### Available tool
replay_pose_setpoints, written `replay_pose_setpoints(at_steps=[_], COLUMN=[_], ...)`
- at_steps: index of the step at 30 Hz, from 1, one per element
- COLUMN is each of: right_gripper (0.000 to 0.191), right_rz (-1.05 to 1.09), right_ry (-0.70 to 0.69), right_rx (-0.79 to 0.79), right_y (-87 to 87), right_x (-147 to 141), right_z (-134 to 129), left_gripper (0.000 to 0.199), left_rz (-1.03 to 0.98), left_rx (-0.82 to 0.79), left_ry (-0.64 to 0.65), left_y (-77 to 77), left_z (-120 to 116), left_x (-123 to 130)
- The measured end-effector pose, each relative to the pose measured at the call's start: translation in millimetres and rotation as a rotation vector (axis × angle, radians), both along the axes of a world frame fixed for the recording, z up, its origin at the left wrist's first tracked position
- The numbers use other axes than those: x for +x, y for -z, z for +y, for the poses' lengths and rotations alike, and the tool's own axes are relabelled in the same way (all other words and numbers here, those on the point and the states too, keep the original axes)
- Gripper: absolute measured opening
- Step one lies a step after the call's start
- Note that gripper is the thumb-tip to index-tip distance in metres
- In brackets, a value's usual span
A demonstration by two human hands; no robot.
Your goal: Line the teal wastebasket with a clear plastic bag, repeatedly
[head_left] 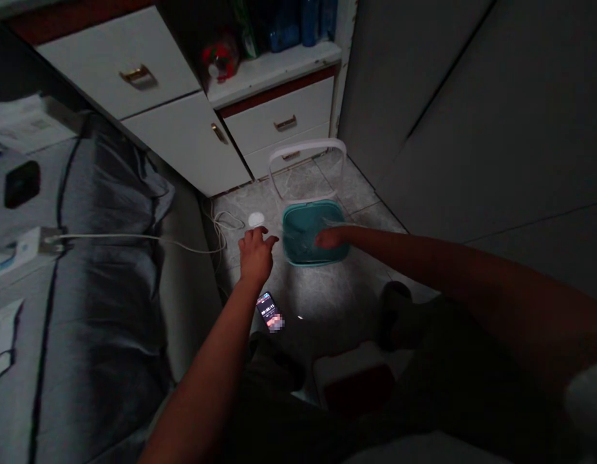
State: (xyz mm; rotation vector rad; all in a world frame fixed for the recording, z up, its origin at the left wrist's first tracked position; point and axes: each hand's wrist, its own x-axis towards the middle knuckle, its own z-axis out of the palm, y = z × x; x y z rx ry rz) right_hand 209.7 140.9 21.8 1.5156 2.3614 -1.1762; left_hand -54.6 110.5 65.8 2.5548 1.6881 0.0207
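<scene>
A teal bucket [298,260] with a raised white handle [307,147] stands on the tiled floor in front of me. My right hand [331,237] reaches over its right side, above the opening. That hand is smeared by motion and its fingers are hard to make out; a faint, pale, wispy shape shows beside it. Just left of the bucket hovers my left hand [257,256], thumb and fingers apart, with nothing in it. A round white object [256,220] lies on the floor beyond its fingertips.
A lit phone [270,312] showing a timer lies on the floor below my left hand. White cabinets [182,142] stand ahead. A grey-covered sofa [119,258] is on the left, with a white cable [134,236] trailing off it. A grey panel [462,129] borders the right.
</scene>
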Motion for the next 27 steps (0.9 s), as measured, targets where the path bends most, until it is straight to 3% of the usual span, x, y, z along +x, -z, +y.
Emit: replay_pose_setpoints(at_steps=[4,7,10,17,27], right_gripper=[0.031,0.035,0.038,0.039,0.017], right_rz=[-0.081,-0.153,-0.184,-0.302,-0.408], right_ry=[0.022,0.075,0.067,-0.042,-0.128], right_rx=[0.088,0.152,0.17,0.238,0.272], right_y=[-21.5,-24.2,-15.5,3.5,3.8], right_x=[45.1,72.7,87.5,99.2,82.5], right_z=[-17.2,-40.3,-60.6,-66.8,-71.9], left_gripper=[0.044,0.037,0.036,0.027,0.013], left_rz=[-0.01,0.005,0.006,-0.086,-0.156], left_rx=[-0.23,-0.295,-0.315,-0.363,-0.359], left_ry=[0.193,0.2,0.139,0.02,0.099], left_y=[15.8,29.5,36.8,48.8,57.9], left_z=[-2.9,-3.9,-3.5,5.7,-2.8], left_x=[5.5,6.1,4.9,-6.2,-21.7])
